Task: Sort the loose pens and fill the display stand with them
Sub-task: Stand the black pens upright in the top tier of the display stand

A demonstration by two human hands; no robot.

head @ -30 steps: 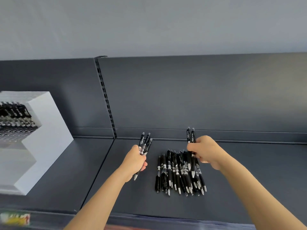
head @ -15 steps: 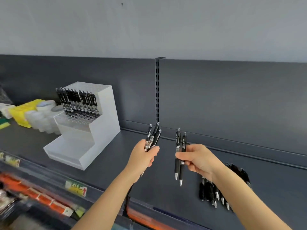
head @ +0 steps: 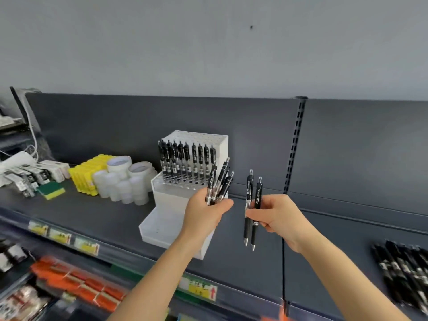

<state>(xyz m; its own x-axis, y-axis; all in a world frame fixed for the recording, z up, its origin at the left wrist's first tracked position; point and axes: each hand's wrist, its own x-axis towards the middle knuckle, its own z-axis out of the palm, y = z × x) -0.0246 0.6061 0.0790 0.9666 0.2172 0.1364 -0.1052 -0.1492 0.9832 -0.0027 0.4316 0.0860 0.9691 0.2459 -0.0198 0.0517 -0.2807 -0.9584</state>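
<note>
Left hand (head: 205,215) with pens (head: 220,181), now nearer display stand (head: 166,201)

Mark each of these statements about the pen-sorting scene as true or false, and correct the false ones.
1. The right hand pinches two pens with their tips pointing down. True.
2. The left hand is empty. False: it grips a bunch of pens.
3. Every step of the display stand is full of pens. False: only one row of pens stands in it, and the lowest step holds none.
4. A pile of loose pens lies on the shelf to the right of both hands. True.
5. The yellow items sit to the right of the display stand. False: they sit to its left.
</note>
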